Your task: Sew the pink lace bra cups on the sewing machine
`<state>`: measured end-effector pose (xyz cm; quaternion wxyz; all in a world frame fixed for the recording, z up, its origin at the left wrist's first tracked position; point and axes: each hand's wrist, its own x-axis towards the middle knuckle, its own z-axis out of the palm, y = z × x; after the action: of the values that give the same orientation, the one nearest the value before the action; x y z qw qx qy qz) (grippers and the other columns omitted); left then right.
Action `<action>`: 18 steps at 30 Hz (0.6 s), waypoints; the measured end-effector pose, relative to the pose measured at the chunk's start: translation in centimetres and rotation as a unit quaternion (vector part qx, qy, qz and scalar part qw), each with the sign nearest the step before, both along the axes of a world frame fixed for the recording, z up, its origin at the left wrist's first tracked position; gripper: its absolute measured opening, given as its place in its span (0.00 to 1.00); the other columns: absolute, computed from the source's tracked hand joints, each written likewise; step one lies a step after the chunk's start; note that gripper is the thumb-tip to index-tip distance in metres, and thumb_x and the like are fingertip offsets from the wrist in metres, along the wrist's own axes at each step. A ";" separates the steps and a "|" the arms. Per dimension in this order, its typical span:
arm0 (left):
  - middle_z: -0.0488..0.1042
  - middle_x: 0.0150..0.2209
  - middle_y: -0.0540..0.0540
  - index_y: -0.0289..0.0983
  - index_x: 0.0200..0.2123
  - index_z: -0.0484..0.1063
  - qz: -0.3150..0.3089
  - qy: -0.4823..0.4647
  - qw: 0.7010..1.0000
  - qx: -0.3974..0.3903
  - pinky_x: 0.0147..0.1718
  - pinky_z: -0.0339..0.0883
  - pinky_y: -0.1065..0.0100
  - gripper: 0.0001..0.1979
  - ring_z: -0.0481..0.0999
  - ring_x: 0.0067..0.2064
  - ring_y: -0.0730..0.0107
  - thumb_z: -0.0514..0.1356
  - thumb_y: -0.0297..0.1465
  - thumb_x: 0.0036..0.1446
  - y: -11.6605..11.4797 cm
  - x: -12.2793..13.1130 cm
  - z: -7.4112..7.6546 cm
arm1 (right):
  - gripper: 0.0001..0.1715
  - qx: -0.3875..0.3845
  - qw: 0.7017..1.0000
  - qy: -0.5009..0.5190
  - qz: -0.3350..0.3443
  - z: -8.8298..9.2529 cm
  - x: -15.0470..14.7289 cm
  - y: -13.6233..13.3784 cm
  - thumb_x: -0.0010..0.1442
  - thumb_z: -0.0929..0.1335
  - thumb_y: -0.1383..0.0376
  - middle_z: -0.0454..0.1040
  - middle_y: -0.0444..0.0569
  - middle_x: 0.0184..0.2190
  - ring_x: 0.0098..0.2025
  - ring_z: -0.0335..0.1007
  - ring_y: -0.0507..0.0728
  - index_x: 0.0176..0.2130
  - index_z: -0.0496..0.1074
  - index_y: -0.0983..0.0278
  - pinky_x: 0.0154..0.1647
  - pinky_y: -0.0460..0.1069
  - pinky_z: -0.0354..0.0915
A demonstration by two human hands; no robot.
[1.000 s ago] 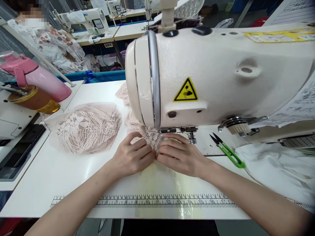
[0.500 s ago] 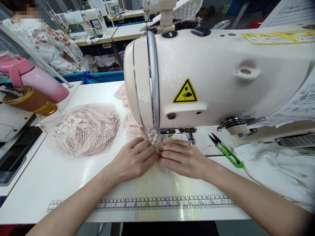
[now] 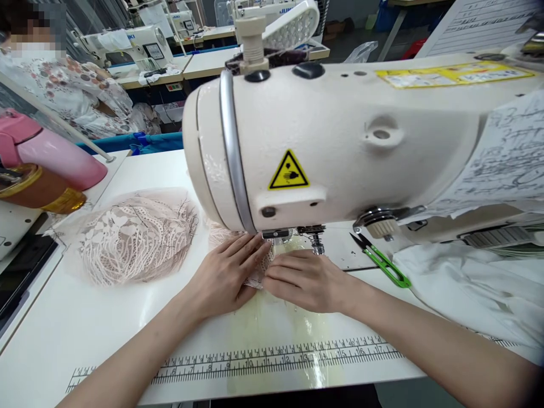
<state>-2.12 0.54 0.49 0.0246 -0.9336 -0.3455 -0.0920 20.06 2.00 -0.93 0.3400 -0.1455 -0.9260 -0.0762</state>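
A piece of pale pink lace [image 3: 256, 279] lies at the front of the sewing machine head [image 3: 293, 136], partly hidden under my hands. My left hand [image 3: 223, 277] rests on it with fingers stretched out flat toward the needle area. Close beside it, my right hand [image 3: 306, 280] has its fingers bent and closed on the lace's right edge. The presser foot area lies just beyond my fingertips and is mostly hidden. To the left sits a bundled heap of pink lace [image 3: 138, 241], touched by neither hand.
Green thread snips [image 3: 385, 263] lie right of my right hand, beside white cloth [image 3: 471, 283]. A ruler strip [image 3: 255, 362] runs along the table's front. A pink bottle [image 3: 59, 156] and an amber cup [image 3: 42, 190] stand left. Another person [image 3: 72, 90] sits beyond.
My left fingers have gone from bent and pinching to laid flat on the lace. More lace shows between my hands. The view has shifted, so the machine appears further left.
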 end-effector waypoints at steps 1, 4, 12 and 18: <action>0.64 0.62 0.37 0.31 0.63 0.59 -0.002 -0.002 1.000 0.002 0.59 0.63 0.49 0.30 0.65 0.62 0.52 0.54 0.36 0.59 0.1 -0.1 0.1 | 0.05 0.003 1.000 0.003 -0.001 0.0 -0.1 0.0 0.60 0.67 0.72 0.76 0.40 0.28 0.34 0.70 0.49 0.33 0.72 0.64 0.38 0.45 0.69; 0.66 0.61 0.37 0.33 0.62 0.61 -0.009 -0.010 1.000 0.004 0.59 0.63 0.49 0.29 0.67 0.61 0.53 0.54 0.36 0.59 0.4 -0.3 0.3 | 0.06 0.008 1.000 0.007 -0.003 0.0 -0.4 -0.1 0.61 0.67 0.71 0.74 0.39 0.26 0.33 0.69 0.48 0.31 0.71 0.63 0.36 0.44 0.69; 0.68 0.59 0.38 0.34 0.61 0.63 -0.009 -0.018 1.000 -0.003 0.57 0.65 0.50 0.27 0.70 0.59 0.54 0.53 0.35 0.59 0.7 -0.3 0.7 | 0.08 0.033 0.999 -0.008 0.006 0.4 -0.9 -0.1 0.61 0.66 0.71 0.72 0.38 0.23 0.30 0.66 0.48 0.31 0.71 0.63 0.31 0.44 0.66; 0.70 0.58 0.38 0.34 0.61 0.63 0.001 -0.017 1.000 0.001 0.56 0.65 0.50 0.27 0.71 0.58 0.55 0.53 0.33 0.59 0.7 -0.2 0.8 | 0.07 0.033 0.999 -0.010 0.010 0.3 -0.7 0.0 0.61 0.66 0.71 0.72 0.40 0.23 0.30 0.67 0.49 0.31 0.71 0.64 0.32 0.44 0.67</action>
<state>-2.29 1.25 1.28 0.0196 -0.9315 -0.3467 -0.1085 19.31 2.00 -0.61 0.3358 -0.1242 -0.9278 -0.1046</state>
